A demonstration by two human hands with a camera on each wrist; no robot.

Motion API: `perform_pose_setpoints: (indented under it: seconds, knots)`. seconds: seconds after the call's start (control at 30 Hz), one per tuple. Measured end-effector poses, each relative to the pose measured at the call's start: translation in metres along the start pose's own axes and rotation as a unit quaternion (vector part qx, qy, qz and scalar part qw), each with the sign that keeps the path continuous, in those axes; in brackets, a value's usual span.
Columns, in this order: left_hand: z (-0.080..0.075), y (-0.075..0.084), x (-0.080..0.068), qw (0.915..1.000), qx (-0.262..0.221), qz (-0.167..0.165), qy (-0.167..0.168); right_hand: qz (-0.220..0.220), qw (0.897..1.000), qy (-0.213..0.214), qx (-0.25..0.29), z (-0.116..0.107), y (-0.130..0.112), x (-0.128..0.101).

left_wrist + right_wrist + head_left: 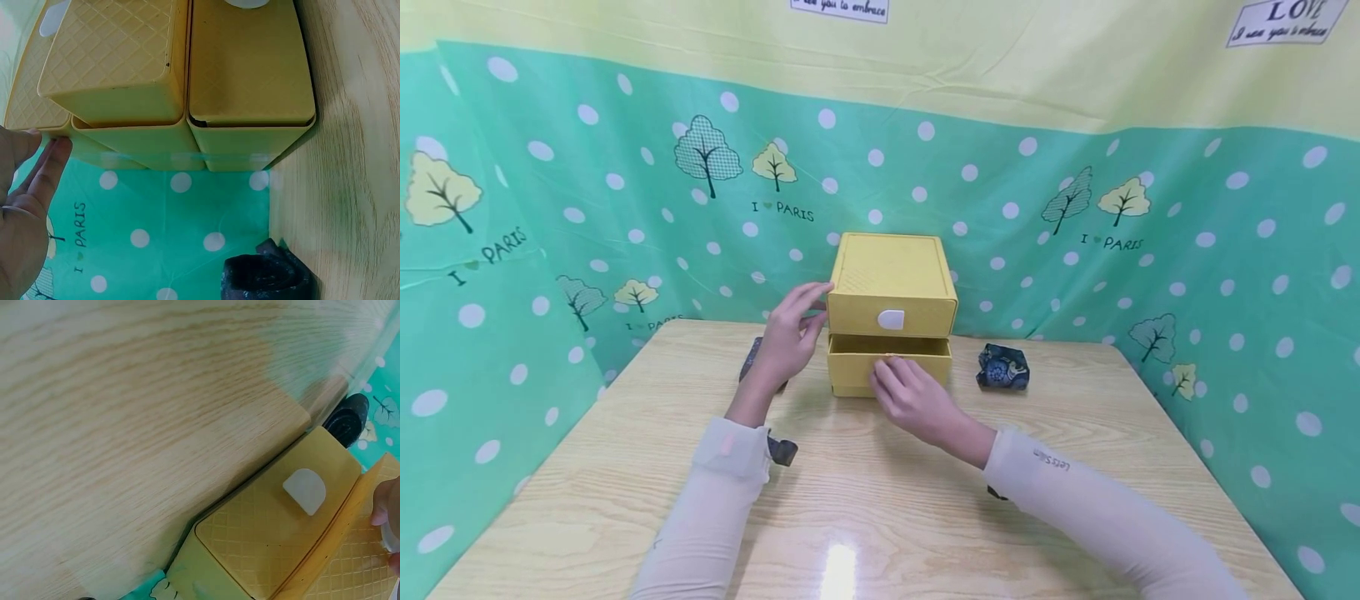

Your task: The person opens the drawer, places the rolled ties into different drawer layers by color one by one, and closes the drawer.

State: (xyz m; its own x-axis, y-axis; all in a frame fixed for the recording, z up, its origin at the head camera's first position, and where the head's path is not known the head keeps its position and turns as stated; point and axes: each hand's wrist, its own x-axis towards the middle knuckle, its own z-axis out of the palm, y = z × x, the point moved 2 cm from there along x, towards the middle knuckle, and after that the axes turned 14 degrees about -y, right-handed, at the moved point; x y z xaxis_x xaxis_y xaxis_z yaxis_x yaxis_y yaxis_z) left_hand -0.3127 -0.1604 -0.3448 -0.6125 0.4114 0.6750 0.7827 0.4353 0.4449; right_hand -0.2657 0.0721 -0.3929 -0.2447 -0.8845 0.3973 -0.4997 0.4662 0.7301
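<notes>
A yellow box with stacked drawers (891, 267) stands at the back of the table, its middle drawer (850, 364) pulled partway out. My right hand (917, 402) is at the front of that drawer. In the right wrist view, its fingers (382, 503) pinch the drawer's white tab handle (390, 534). My left hand (790, 329) rests against the upper left side of the box, its fingers (53, 165) fairly straight in the left wrist view. Another white tab (891, 319) marks the top drawer. The bottom drawer (262, 531) appears shut.
A dark blue patterned bundle (1003, 367) lies on the wooden table (865, 500) right of the box. Another dark bundle (750, 357), partly hidden by my left arm, lies on the left. A green and yellow curtain (925, 175) hangs behind the table and along its sides.
</notes>
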Motion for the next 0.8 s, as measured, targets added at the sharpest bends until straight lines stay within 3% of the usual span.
perform_pose_setpoints:
  seconds: [0.8]
  knots:
    - [-0.0007,-0.0002,0.0004,1.0,-0.004,-0.009,-0.002,-0.004,1.0,0.022,0.012,-0.0074,-0.0062,-0.0055]
